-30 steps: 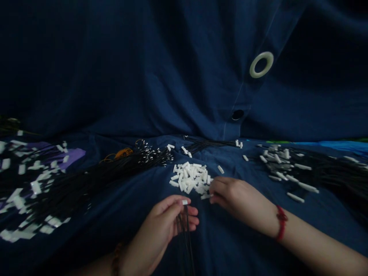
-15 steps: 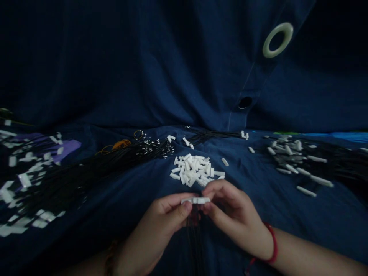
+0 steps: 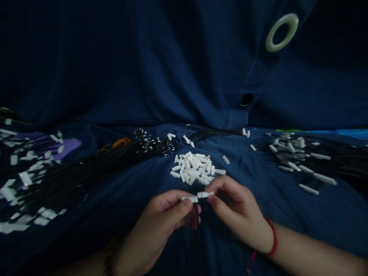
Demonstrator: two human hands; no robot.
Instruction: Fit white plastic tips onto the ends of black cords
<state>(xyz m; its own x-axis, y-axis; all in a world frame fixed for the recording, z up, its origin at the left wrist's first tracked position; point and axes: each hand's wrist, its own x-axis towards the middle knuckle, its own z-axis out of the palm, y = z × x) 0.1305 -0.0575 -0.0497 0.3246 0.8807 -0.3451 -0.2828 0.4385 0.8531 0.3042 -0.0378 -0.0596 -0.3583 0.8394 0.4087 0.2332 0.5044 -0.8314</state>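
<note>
Near the bottom centre, my left hand (image 3: 165,216) pinches a small white connector (image 3: 189,199) between thumb and fingers, and thin black wires (image 3: 193,234) hang beneath it. My right hand (image 3: 238,207), with a red cord at its wrist, pinches another white connector (image 3: 204,194) by its right end. The two connectors sit end to end, the right one slightly higher; whether they touch is too small to tell. Just beyond my fingers lies a pile of loose white connectors (image 3: 192,166) on dark blue cloth.
Black wires with white connectors lie at the left (image 3: 25,178) and right (image 3: 290,145). A black wire bundle with shiny tips (image 3: 152,145) and an orange tie (image 3: 122,142) reach toward the middle. Blue cloth (image 3: 178,65) with a pale ring (image 3: 282,33) rises behind.
The white piece in my right hand has shifted slightly up and right relative to the one in my left hand. The view has moved slightly.
</note>
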